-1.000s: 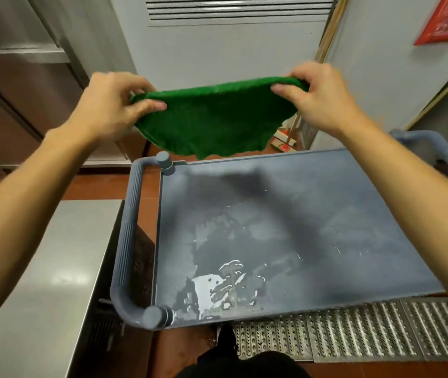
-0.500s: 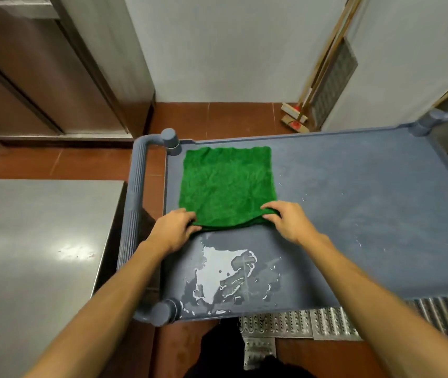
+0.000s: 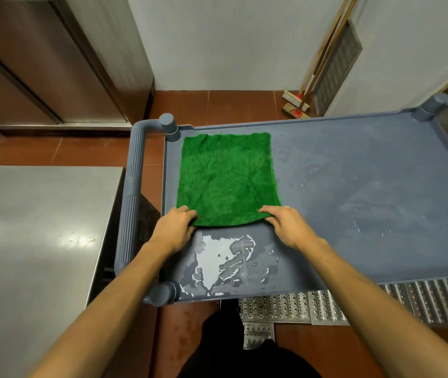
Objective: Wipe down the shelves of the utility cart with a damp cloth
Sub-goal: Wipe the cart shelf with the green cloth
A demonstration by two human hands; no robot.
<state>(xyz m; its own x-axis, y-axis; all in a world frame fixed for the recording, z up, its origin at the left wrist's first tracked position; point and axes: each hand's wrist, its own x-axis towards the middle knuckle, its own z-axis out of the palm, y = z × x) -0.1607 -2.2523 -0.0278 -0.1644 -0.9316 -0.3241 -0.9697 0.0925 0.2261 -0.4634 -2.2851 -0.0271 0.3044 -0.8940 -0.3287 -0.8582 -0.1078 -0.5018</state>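
A green cloth (image 3: 227, 178) lies spread flat on the left part of the grey cart's top shelf (image 3: 367, 192). My left hand (image 3: 175, 227) pinches the cloth's near left corner. At the near right corner my right hand (image 3: 285, 225) grips the cloth's edge. A puddle of water (image 3: 217, 260) shines on the shelf just in front of the cloth, between my wrists. Small droplets dot the shelf to the right.
The cart's ribbed handle (image 3: 131, 197) runs along its left side, close to a steel counter (image 3: 32, 230). Brooms (image 3: 299, 105) lean on the wall behind. A metal floor grate (image 3: 353, 306) lies under the cart's near edge. A steel cabinet (image 3: 54, 64) stands at the back left.
The cloth, held up stretched in the air a second ago, has been laid flat on the shelf. Both hands came down with it and have slid it slightly nearer.
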